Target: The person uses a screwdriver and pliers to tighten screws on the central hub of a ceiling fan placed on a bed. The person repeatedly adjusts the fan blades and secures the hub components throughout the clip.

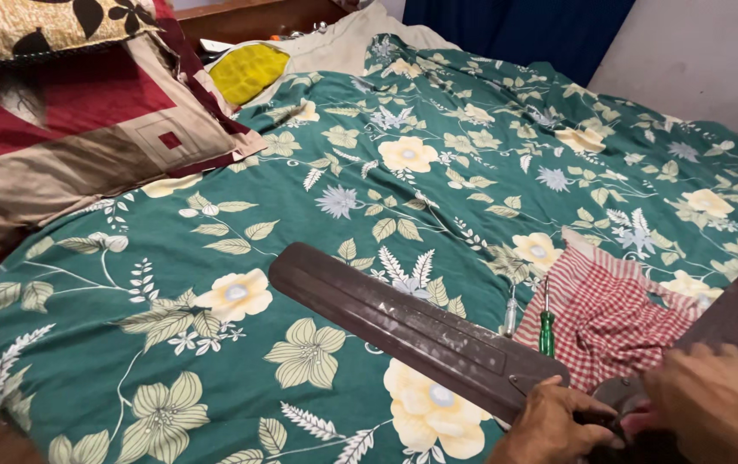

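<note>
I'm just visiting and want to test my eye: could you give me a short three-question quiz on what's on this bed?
1. True or false: the green-handled screwdriver lies on the red checked cloth.
2. Which thing do both hands touch: A the pillow, B the brown fan blade, C the fan hub?
3. What pattern covers the green bedsheet?

Key:
1. True, at the cloth's left edge.
2. C; left hand and right hand meet there.
3. Flowers and leaves.
</note>
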